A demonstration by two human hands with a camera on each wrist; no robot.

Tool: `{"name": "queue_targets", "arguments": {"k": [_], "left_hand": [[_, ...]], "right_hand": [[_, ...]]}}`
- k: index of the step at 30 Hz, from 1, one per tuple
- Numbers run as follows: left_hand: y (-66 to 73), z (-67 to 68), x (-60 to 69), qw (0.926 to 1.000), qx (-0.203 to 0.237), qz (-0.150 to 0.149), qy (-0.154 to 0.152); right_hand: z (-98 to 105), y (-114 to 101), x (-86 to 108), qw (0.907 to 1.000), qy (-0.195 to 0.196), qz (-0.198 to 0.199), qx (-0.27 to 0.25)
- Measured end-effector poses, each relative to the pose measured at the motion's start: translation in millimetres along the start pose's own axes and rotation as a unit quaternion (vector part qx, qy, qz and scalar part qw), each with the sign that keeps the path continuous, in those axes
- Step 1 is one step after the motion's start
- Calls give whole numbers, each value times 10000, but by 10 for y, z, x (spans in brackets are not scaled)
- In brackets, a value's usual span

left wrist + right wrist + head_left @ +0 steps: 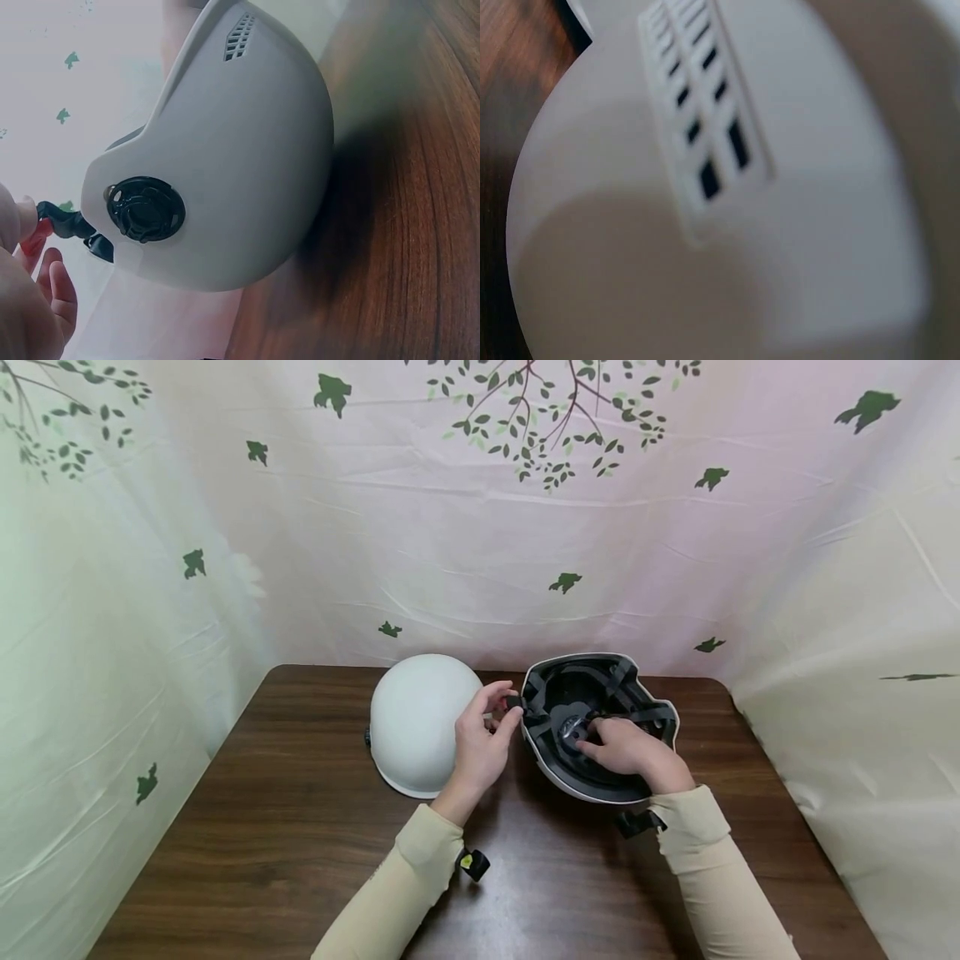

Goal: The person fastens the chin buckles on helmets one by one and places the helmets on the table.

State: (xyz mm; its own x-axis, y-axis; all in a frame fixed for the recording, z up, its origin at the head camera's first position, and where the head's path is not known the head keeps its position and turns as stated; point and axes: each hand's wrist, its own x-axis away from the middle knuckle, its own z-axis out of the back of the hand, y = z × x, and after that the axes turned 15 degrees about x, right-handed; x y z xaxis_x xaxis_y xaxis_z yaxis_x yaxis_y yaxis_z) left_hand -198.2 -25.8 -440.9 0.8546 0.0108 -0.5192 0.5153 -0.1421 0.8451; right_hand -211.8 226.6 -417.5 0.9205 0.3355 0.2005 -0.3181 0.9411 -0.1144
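An upturned white helmet (581, 790) with a black padded lining lies at the back right of the table. Beside its left edge my left hand (480, 743) pinches a black chin strap (69, 223) by its red and black buckle (37, 235). A black round knob (146, 210) shows on the shell near that strap. My right hand (626, 749) reaches down inside the helmet, thumb and fingertips at the lining; whether they grip anything is hidden. Only the vented white shell (817, 240) fills the right wrist view, without that hand.
A second white helmet (420, 718) stands dome up just left of the first, close to my left hand. Both rest on a dark wooden table (285, 827). A cloth curtain (465, 543) printed with leaves and birds hangs behind and at both sides.
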Motion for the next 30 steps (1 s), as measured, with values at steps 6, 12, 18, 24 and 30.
{"name": "queue_targets", "arguments": {"k": [6, 12, 18, 24, 30], "left_hand": [[5, -13, -6, 9999, -11, -40, -98], [20, -26, -7, 9999, 55, -50, -109], [31, -36, -9, 9999, -18, -33, -154], [34, -53, -3, 9998, 10, 14, -181], [24, -70, 11, 9999, -9, -15, -165]], "right_hand": [[-23, 5, -10, 9999, 95, -7, 88], [-17, 11, 9, 9994, 334, -68, 95], [-3, 16, 43, 9971, 750, 41, 89], [0, 25, 73, 9905, 1369, 56, -70], [18, 25, 84, 9798, 1983, 161, -197]]}}
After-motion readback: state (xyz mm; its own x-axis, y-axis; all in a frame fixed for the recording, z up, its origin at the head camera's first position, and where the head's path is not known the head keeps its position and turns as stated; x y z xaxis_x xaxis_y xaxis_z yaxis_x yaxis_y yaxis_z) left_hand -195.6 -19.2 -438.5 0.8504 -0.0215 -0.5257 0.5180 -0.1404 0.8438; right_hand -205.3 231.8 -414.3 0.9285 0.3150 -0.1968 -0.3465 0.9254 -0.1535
